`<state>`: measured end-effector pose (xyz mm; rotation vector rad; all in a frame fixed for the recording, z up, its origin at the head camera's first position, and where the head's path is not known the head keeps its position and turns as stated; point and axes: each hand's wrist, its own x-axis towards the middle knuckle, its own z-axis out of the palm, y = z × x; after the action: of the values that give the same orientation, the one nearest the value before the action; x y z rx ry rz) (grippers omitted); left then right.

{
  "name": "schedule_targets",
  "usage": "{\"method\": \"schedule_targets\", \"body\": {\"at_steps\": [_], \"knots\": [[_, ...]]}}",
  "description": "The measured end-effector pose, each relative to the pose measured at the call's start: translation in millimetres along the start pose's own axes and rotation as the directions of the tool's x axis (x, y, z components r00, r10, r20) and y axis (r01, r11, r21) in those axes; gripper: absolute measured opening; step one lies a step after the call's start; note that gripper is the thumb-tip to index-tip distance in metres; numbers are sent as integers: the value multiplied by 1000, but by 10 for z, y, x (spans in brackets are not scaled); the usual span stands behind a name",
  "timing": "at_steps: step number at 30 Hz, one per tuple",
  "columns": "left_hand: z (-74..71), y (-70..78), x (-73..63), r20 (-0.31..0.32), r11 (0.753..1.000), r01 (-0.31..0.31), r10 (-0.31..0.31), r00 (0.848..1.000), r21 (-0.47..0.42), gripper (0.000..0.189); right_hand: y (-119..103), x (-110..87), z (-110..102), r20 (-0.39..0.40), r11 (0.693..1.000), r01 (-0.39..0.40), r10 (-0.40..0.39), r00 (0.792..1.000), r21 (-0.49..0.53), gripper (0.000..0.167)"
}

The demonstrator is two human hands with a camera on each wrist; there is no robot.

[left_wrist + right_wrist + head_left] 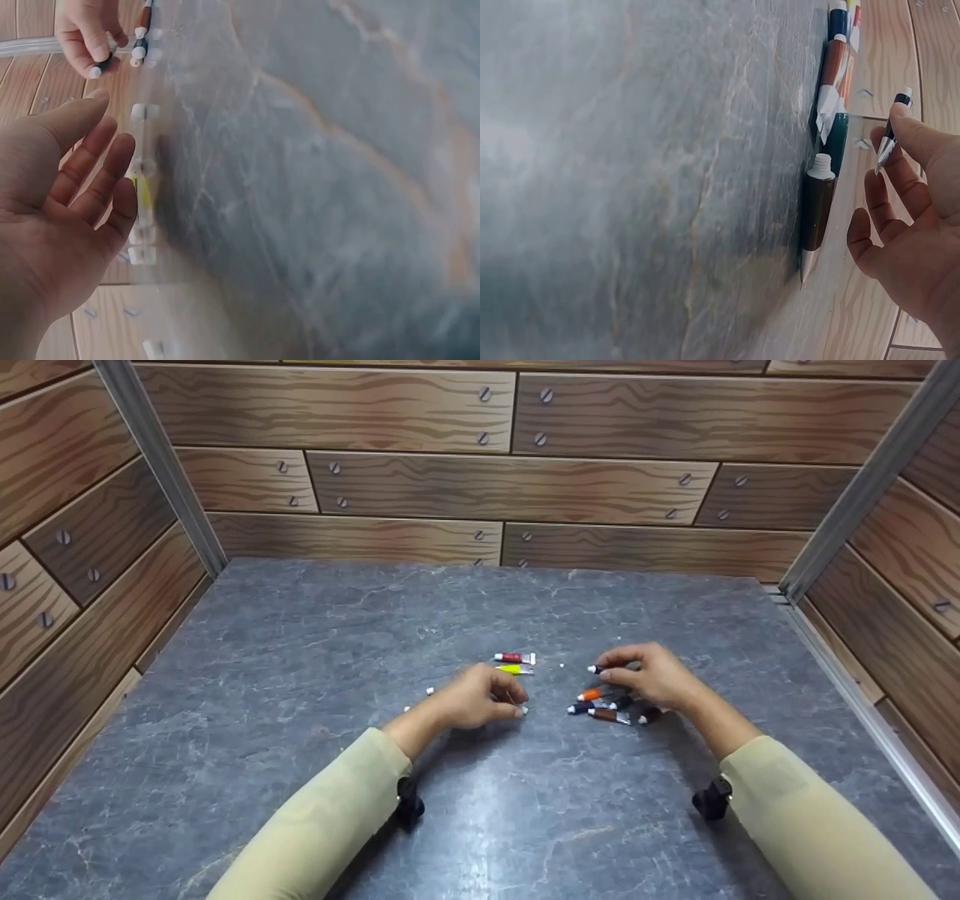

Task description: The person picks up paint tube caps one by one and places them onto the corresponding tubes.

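Observation:
My right hand (651,675) pinches a small dark paint tube (889,135) with a white neck between thumb and index finger, above the table. Below it lie an orange paint tube (589,694), a dark blue one (580,709), a brown one (609,716), a dark green one (838,139) and a dark brown one (819,210). My left hand (67,180) hovers with loosely bent fingers, thumb apart, and nothing visible between them. Beside its fingertips is a small whitish piece (524,710). Just beyond lie a red paint tube (514,658) and a yellow one (514,669), partly behind the hand.
Small white pieces, one between the hands (562,665) and another left of the left hand (430,691), lie on the grey marbled table (337,615). Wood-patterned walls (420,484) and metal rails (874,724) border the table.

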<state>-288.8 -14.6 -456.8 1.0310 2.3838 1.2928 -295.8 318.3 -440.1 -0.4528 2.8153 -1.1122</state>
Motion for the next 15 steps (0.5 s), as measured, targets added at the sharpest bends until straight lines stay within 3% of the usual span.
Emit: {"method": "schedule_targets", "body": {"at_steps": [15], "knots": [[72,-34,50,-12,994,34,-33,999,103,19,-134,-89,25,19,999,24,-25,1000,30,20]]}}
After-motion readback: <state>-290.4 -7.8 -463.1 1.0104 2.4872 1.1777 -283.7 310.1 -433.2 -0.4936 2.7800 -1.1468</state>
